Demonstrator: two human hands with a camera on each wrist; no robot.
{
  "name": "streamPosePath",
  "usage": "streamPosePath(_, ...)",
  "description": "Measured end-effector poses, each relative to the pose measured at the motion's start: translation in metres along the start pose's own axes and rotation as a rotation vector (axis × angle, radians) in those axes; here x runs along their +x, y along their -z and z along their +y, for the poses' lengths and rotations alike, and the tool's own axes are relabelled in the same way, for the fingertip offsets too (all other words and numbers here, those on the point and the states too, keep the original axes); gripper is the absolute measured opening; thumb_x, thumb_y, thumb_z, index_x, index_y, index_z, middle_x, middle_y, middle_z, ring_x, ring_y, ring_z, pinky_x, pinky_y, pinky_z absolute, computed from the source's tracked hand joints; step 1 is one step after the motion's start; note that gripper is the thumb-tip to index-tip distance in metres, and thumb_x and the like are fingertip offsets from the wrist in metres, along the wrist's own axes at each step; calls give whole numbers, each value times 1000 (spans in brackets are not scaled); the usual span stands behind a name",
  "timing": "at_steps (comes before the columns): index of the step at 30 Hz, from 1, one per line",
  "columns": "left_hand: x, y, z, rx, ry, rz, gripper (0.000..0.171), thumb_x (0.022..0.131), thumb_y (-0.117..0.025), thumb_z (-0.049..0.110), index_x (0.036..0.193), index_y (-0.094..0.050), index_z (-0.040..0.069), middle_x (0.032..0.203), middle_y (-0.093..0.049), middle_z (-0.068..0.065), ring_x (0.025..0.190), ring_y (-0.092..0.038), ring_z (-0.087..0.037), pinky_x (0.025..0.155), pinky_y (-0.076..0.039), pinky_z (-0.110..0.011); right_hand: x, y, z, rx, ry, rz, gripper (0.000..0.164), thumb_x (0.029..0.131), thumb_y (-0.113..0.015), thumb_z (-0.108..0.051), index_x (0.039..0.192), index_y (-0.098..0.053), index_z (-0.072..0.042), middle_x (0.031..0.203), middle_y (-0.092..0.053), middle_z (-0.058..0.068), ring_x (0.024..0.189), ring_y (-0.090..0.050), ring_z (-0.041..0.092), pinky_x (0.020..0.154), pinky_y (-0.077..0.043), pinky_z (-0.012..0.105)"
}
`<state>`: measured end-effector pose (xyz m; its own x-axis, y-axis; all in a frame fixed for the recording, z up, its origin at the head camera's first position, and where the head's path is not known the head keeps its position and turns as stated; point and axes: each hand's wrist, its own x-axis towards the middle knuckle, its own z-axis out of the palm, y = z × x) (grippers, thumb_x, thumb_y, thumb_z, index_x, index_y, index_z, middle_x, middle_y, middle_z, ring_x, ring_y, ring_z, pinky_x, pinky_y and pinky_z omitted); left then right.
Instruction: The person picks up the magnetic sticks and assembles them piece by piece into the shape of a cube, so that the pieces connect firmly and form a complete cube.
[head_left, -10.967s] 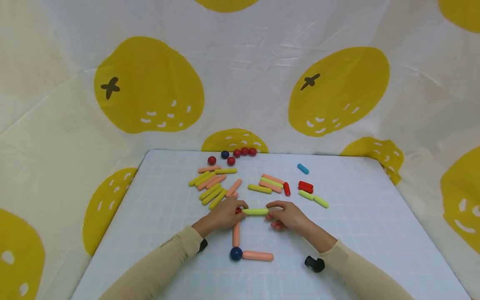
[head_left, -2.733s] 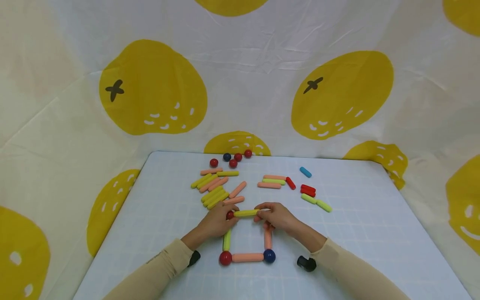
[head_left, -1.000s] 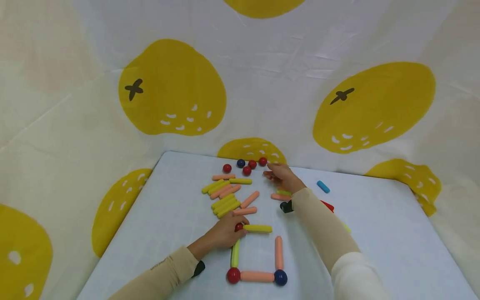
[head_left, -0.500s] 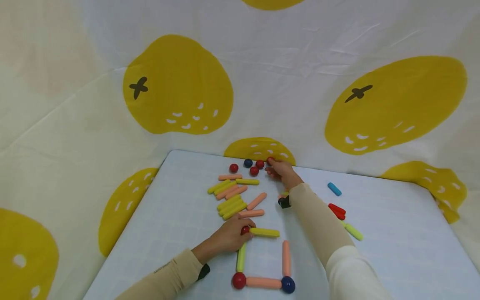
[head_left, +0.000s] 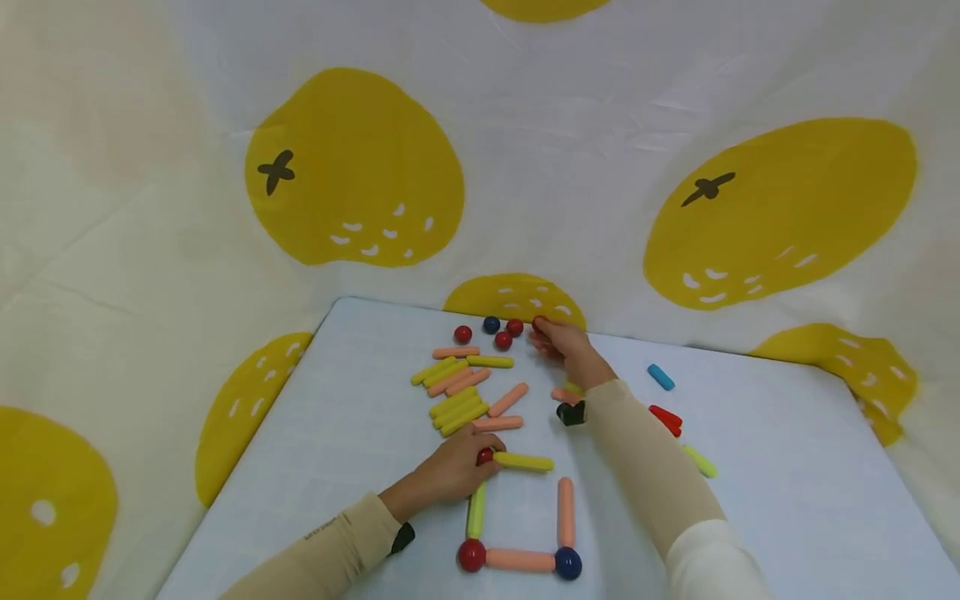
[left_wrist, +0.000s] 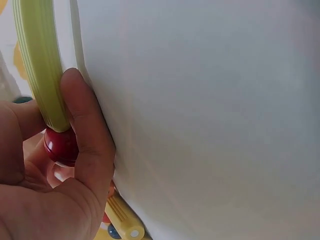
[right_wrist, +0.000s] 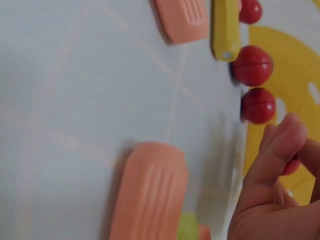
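Observation:
In the head view my left hand [head_left: 456,465] grips a red ball [head_left: 485,457] at the far left corner of a frame of magnetic-looking sticks and balls. From that ball a yellow stick [head_left: 525,462] points right, and a lime stick [head_left: 476,510] runs down to a red ball [head_left: 472,555]. A pink stick [head_left: 520,561] links this to a dark blue ball [head_left: 567,563], where another pink stick [head_left: 566,510] stands away. At the table's back edge my right hand [head_left: 566,343] pinches a red ball [right_wrist: 290,166], partly hidden by the fingers.
Left of the right hand lie several red balls [head_left: 462,334] and a blue one [head_left: 491,325]. Yellow sticks [head_left: 459,410] and pink sticks [head_left: 507,400] are heaped mid-table. Short red [head_left: 666,421], lime [head_left: 700,461] and blue [head_left: 661,377] sticks lie right of the right forearm.
Over the span, the frame has been turned and gained a lime stick, a red corner ball and a yellow stick. My right hand has left the yellow stick and reached back to a red ball.

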<state>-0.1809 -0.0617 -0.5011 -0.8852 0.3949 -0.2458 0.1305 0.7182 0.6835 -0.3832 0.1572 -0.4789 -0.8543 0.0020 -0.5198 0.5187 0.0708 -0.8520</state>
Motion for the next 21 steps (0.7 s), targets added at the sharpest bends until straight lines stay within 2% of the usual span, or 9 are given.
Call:
streamPosePath(3, 0, 1, 0, -11, -15, 13, 23, 98, -69, 25, 121, -69, 24, 121, -58, 0, 106, -51, -16, 90, -50, -37, -25, 9, 1, -41, 23, -29, 46, 99, -65, -43, 136, -61, -17, 117, -73, 2, 83, -63, 10, 71, -52, 14)
streamPosePath(6, 0, 0, 0, -39, -32, 25, 23, 98, -69, 23, 121, -69, 21, 127, -58, -2, 109, -50, -17, 91, -49, -39, -53, 20, 8, -106, 47, -76, 54, 98, -66, -44, 143, -55, -17, 124, -72, 4, 87, -65, 12, 73, -54, 16)
streamPosePath(10, 0, 0, -3, -73, -36, 41, 25, 98, -69, 21, 123, -69, 17, 129, -58, -3, 108, -51, -18, 87, -48, -37, -87, 34, 26, -180, 89, -156, 59, 98, -66, -43, 148, -50, -16, 120, -75, 4, 84, -69, 13, 74, -57, 20)
streamPosePath(15, -1, -2, -3, -83, -83, 61, 30, 98, -68, 16, 127, -67, 13, 120, -57, -3, 103, -50, -18, 77, -44, -33, -126, 51, 63, -274, 106, -225, 60, 98, -68, -42, 149, -51, -16, 113, -77, 5, 80, -69, 16, 70, -54, 20)
streamPosePath(21, -3, -3, 1, -79, -49, 91, 35, 98, -68, 18, 133, -65, 19, 123, -59, -1, 104, -51, -17, 79, -48, -32, -153, 63, 99, -318, 85, -255, 60, 94, -72, -43, 143, -56, -11, 105, -78, 6, 72, -64, 15, 67, -52, 22)
